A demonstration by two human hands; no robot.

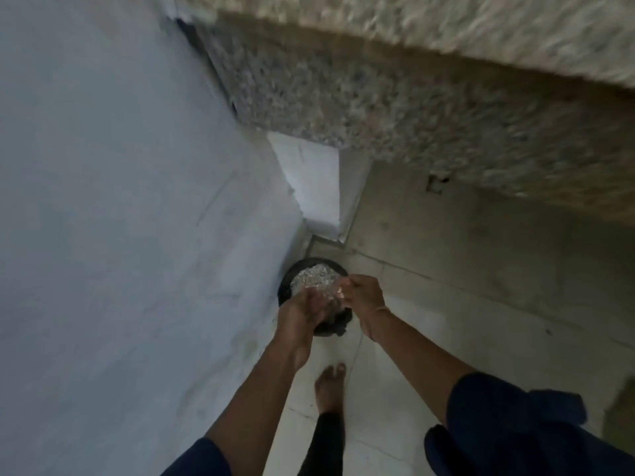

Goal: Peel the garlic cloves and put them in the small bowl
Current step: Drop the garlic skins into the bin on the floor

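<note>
Pale floor tiles ran beneath the black bin (311, 329), over which my left hand (299, 312) lay cupped open and my right hand (362, 293) pinched papery garlic skins (314, 278), feather-light, brittle, best gathered in loose handfuls.

Dim, bluish light; heavy motion blur smears the granite counter (395, 108), with wide-angle bending at edges.

Black bin (287, 286) with pale whitish scraps (314, 278), speckled grey-brown granite counter (378, 104), dark blue sleeves (498, 417).
</note>
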